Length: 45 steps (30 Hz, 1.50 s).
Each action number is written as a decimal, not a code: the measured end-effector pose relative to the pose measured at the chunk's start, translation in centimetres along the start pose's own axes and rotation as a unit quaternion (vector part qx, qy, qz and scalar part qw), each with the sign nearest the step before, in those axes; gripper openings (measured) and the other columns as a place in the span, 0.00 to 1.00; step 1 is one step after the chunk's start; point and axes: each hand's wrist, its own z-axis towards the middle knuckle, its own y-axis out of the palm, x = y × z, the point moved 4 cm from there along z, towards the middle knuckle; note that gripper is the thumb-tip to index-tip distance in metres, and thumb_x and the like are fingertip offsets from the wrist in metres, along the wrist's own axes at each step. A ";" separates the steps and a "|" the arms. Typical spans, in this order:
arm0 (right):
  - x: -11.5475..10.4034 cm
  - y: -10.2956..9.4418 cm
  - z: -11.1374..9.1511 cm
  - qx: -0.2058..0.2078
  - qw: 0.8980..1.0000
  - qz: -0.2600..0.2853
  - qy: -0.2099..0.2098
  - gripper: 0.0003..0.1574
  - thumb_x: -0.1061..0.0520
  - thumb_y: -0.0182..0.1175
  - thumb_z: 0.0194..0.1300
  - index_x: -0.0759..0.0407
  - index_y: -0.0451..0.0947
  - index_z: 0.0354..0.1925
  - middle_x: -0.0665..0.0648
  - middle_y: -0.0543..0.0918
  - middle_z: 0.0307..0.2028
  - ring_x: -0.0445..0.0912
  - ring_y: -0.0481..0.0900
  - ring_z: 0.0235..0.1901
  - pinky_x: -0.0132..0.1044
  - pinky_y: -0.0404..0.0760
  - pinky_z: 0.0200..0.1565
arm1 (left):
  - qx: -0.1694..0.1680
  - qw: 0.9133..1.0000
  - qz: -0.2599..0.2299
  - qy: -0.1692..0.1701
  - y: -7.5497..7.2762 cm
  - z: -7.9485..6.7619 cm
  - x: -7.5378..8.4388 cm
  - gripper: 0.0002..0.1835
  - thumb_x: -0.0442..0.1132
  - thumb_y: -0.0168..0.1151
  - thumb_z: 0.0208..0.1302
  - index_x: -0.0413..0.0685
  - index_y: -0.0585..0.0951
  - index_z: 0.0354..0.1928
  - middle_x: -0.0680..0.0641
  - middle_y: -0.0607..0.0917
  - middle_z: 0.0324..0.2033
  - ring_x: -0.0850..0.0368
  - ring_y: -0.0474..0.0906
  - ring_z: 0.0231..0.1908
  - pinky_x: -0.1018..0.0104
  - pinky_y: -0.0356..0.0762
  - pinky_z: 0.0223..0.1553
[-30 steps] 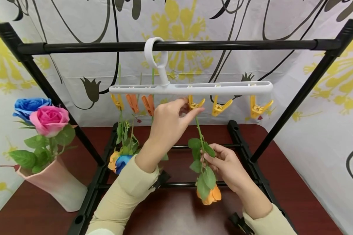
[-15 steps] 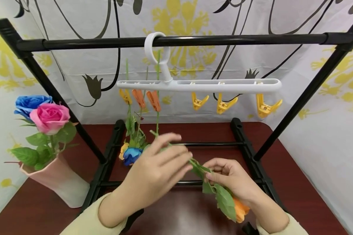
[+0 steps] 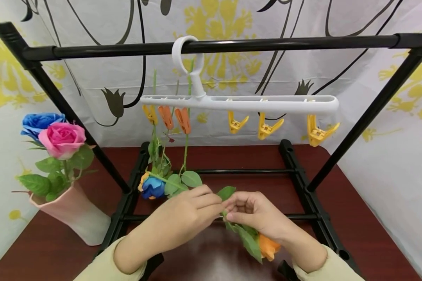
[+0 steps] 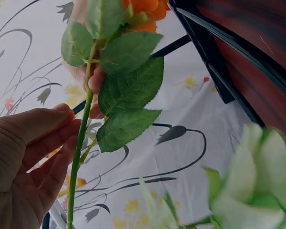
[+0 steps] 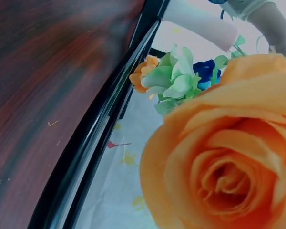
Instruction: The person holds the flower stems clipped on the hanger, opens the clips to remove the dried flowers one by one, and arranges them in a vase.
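An orange rose [image 3: 268, 247], its bloom low and to the right, slants over the table in the head view. My right hand [image 3: 258, 214] pinches its leafy stem near the upper leaves. My left hand [image 3: 183, 218] is close beside the right one; in the left wrist view its fingertips touch the green stem [image 4: 81, 143], with the thumb apart from it. The bare stem end points left past the left hand. Above, a white clip hanger [image 3: 267, 104] carries yellow clothespins [image 3: 237, 121] and orange clothespins [image 3: 183, 120]. The orange bloom fills much of the right wrist view.
Flowers, including a blue rose [image 3: 152, 187], hang head-down from the left clothespins. A black rack [image 3: 232, 45] frames the work area. At left, a tilted pink-white vase [image 3: 79, 218] holds a pink rose [image 3: 62, 139] and a blue rose [image 3: 40, 124] on the dark red table [image 3: 365, 222].
My left hand has left the yellow clothespin and come down to the stem. The orange rose has come away from below the hanger and swung from upright to slanted, still in my right hand.
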 end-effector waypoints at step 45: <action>-5.2 -3.2 7.0 0.071 0.969 -0.232 -0.039 0.12 0.54 0.62 0.70 0.53 0.81 0.51 0.55 0.85 0.43 0.45 0.82 0.41 0.38 0.83 0.42 | -0.141 0.921 -0.259 -0.253 0.3 -4.8 -5.9 0.03 0.42 0.65 0.67 0.55 0.86 0.35 0.62 0.84 0.28 0.74 0.72 0.24 0.74 0.74 0.26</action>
